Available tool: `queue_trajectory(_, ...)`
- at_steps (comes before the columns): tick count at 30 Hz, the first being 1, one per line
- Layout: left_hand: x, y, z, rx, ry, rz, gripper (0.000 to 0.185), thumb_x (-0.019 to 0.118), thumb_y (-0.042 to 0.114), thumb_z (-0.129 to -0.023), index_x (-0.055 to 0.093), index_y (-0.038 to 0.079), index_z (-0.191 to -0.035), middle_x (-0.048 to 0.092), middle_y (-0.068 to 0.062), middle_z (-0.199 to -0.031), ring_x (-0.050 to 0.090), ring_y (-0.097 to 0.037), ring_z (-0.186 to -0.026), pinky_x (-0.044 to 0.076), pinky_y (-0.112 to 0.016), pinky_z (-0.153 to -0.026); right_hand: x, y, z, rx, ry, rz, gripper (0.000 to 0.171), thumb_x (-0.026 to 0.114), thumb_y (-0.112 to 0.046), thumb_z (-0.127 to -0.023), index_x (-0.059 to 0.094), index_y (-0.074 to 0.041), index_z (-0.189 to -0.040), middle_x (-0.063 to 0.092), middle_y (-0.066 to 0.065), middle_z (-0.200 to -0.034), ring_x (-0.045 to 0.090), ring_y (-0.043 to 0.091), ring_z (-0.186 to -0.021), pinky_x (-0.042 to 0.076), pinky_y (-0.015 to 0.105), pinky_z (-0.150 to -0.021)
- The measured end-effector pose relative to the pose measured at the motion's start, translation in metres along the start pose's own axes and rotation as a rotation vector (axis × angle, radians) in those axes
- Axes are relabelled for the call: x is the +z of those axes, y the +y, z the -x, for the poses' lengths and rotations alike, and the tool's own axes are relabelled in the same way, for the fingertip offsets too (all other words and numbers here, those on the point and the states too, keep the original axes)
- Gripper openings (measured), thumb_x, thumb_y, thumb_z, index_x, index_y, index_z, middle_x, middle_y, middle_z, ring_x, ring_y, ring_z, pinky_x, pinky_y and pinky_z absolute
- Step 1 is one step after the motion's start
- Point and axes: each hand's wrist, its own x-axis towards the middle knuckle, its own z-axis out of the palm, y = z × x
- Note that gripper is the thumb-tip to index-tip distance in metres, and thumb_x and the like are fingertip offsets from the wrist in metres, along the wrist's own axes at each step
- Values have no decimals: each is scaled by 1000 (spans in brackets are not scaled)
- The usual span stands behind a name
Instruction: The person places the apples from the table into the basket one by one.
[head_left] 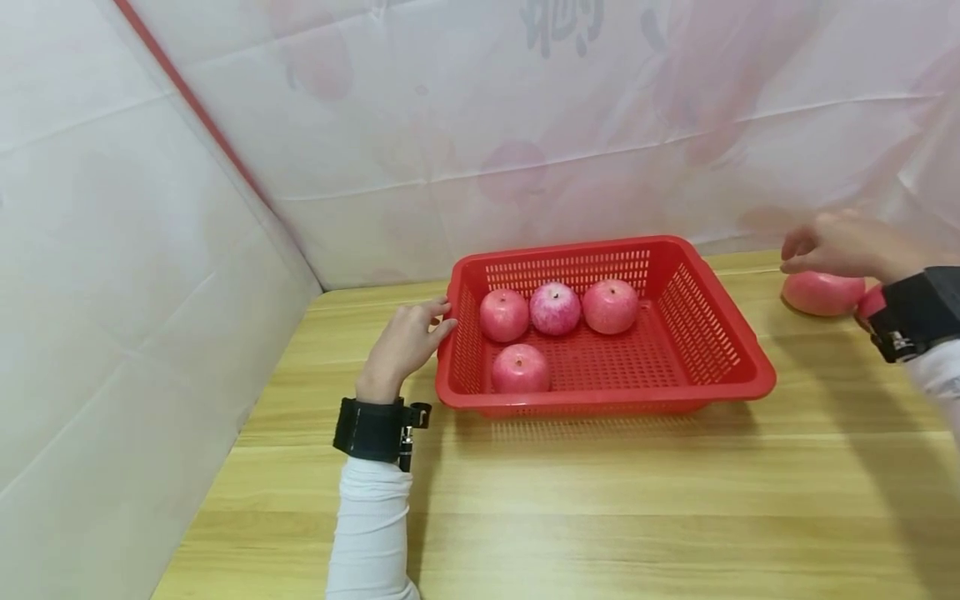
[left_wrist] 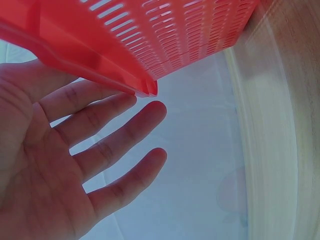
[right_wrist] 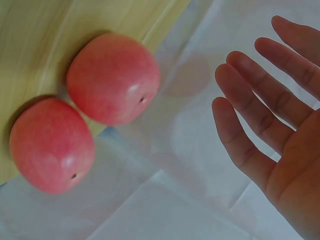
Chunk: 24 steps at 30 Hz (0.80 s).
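A red slotted basket [head_left: 720, 333] stands on the wooden table and holds several pink apples [head_left: 554, 308]. My left hand [head_left: 405, 342] rests against the basket's left wall, fingers straight; in the left wrist view the fingers [left_wrist: 115, 145] spread under the basket's rim [left_wrist: 100, 65]. My right hand [head_left: 840, 243] hovers open at the far right, just above a pink apple [head_left: 822, 292] lying on the table. In the right wrist view two pink apples [right_wrist: 114, 79] [right_wrist: 51, 145] lie side by side, apart from the open fingers [right_wrist: 250, 115].
A white cloth backdrop [head_left: 525, 125] with pale pink prints closes off the back, and a white panel [head_left: 112, 292] the left. The wooden table [head_left: 600, 500] stretches bare in front of the basket. Black wrist straps [head_left: 371, 429] sit on both arms.
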Motion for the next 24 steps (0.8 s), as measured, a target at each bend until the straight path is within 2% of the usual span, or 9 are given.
queue_trajectory(7,-1,3,-1,37,7,-18,38,66,10,-100,63,-2,-135,65,-19,-131,71,-21,-78,57,-30,-70,1,15,3,46,-20,-19,17,72,-7,-89,70,8,-97,68,24,-92,60,39,-84,51,60,-77)
queue_trajectory(10,-1,3,-2,40,10,-21,37,66,10,-99,63,-2,-135,62,-19,-135,71,-22,-80,58,-31,-71,2,20,5,49,-14,-12,17,73,-8,-89,71,7,-96,68,23,-91,60,38,-83,51,57,-75)
queue_trajectory(16,1,4,-2,44,12,-42,38,67,10,-98,64,-2,-135,65,-19,-131,71,-23,-84,58,-31,-73,14,29,12,53,-25,-42,14,74,-4,-87,71,8,-93,68,22,-88,63,35,-79,53,51,-69)
queue_trajectory(19,1,4,-3,45,12,-42,38,67,10,-99,63,-2,-135,67,-19,-128,70,-23,-82,58,-32,-72,18,33,15,56,-14,-48,15,74,-4,-88,71,9,-92,68,24,-89,64,36,-79,54,53,-70)
queue_trajectory(24,0,5,-3,39,14,-32,37,67,9,-99,64,-2,-134,64,-19,-132,71,-27,-97,59,-36,-81,19,34,15,54,7,-36,18,75,-8,-88,70,10,-92,68,26,-89,64,37,-80,53,56,-74)
